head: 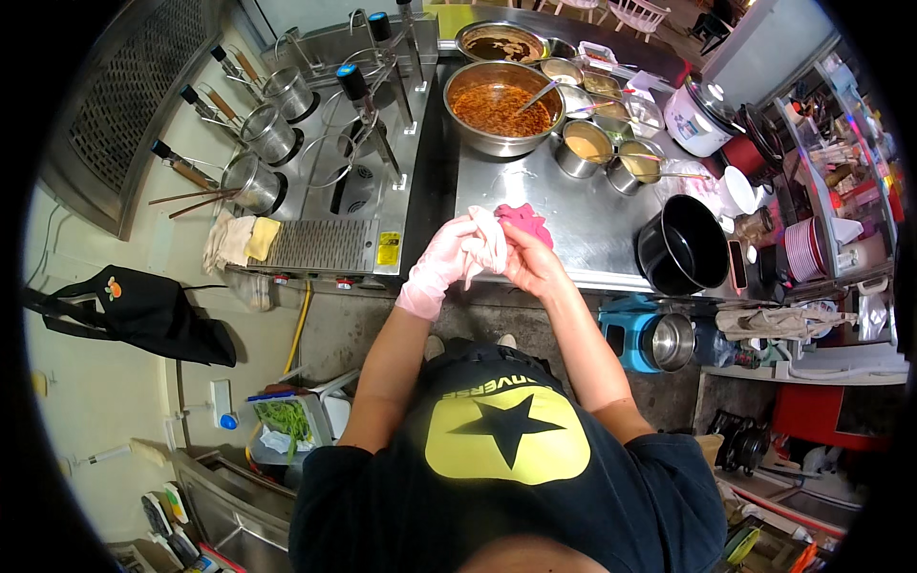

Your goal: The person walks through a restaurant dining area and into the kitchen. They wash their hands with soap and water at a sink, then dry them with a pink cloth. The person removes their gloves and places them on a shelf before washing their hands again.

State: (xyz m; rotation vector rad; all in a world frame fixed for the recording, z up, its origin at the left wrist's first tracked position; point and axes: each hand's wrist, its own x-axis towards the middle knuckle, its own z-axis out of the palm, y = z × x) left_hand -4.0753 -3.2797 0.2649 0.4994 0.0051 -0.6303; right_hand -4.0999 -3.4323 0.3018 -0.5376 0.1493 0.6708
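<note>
My left hand (443, 261) wears a pale pink disposable glove and grips a crumpled glove (486, 242) of a similar pale colour. My right hand (531, 263) is bare; its fingers hold the right side of that crumpled glove. Both hands are over the front edge of the steel counter. Just beyond them lies a bunched pink cloth (526, 220). Farther back stands a large steel bowl (501, 146) of red chili sauce with a spoon (539, 97) in it.
Noodle strainer baskets (251, 185) sit in the steel cooker at left, with chopsticks (193, 203) on the nearest. Steel pots of sauce (582, 149) stand at the back right. A deep black pot (680, 247) is near the counter's front edge, and a rice cooker (693, 122) stands behind it.
</note>
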